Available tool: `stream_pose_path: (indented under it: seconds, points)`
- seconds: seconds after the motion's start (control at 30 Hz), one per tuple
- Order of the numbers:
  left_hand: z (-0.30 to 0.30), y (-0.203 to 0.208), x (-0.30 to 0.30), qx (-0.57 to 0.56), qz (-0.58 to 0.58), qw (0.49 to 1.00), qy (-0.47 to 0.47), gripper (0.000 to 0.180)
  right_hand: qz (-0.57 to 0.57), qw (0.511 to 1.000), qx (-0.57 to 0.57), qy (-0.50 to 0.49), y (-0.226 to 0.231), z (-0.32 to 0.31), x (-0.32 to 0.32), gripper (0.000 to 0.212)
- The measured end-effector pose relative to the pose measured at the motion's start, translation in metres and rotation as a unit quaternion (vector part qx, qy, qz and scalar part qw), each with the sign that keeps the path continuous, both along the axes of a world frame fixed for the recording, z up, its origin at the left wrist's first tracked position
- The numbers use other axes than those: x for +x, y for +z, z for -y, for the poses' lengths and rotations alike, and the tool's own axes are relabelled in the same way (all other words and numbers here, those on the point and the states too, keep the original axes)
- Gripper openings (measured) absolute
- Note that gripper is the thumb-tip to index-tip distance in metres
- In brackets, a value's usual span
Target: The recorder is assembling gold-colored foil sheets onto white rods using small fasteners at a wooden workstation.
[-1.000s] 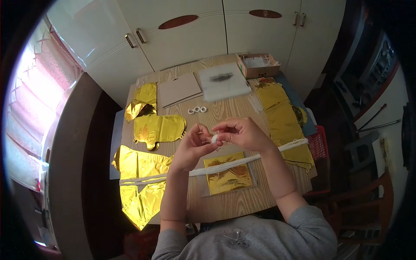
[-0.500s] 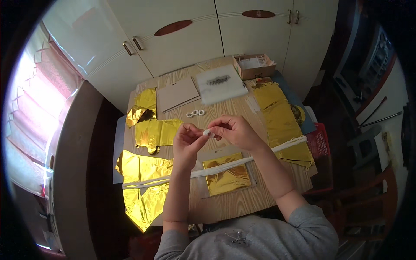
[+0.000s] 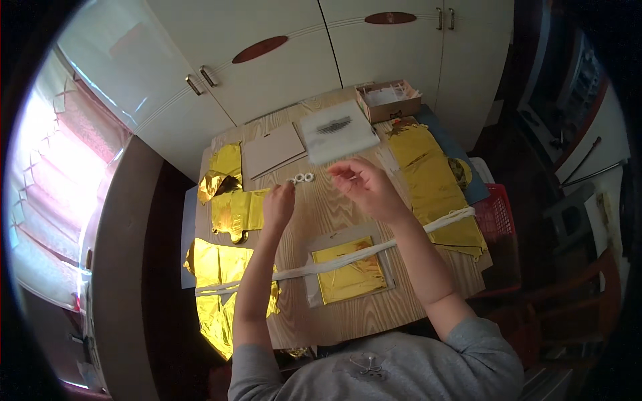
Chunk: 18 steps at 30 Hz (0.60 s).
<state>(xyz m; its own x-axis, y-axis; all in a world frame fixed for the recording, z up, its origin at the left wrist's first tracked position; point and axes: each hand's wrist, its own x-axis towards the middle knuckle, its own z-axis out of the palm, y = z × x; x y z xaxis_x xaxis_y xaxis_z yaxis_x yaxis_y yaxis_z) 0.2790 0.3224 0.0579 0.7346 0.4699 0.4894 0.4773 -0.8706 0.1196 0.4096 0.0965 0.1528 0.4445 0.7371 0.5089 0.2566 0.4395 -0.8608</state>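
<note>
My left hand [image 3: 279, 206] is closed, its fingertips beside the leftmost of several small white rings, which look like tape rolls [image 3: 307, 178]. The hand partly covers that leftmost one; what its fingers pinch, if anything, is hidden. Raised over the table to the right, my right hand [image 3: 364, 189] has loosely curled fingers set apart, with nothing visible in them. Below the hands a folded gold foil sheet [image 3: 348, 273] lies on a clear plastic bag [image 3: 315, 294]. A long white strip [image 3: 297, 271] crosses the foil sheet and passes under both forearms.
Gold foil pieces lie at the left [image 3: 224, 264] and right [image 3: 428, 177] of the wooden table [image 3: 321, 207]. Farther back are brown cardboard sheets [image 3: 273, 148], a white translucent sheet [image 3: 341, 140] and an open box [image 3: 390, 103]. A red basket [image 3: 496, 217] stands beyond the right edge.
My hands have parted. The left has gone down and left to the white rings; the right has lifted away to the right. The small white piece between them is no longer visible there.
</note>
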Motion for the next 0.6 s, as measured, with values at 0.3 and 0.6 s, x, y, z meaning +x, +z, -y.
stream_pose_path:
  seconds: [0.3,0.6]
  points:
    - [-0.016,-0.035,0.022,0.069,-0.01,0.992,-0.106,0.008,0.046,0.998,-0.044,0.023,0.009,0.007,0.003,0.024]
    - [-0.025,-0.03,0.017,0.093,-0.065,0.982,-0.15,0.014,0.053,0.997,-0.053,0.019,0.011,0.009,0.004,0.025]
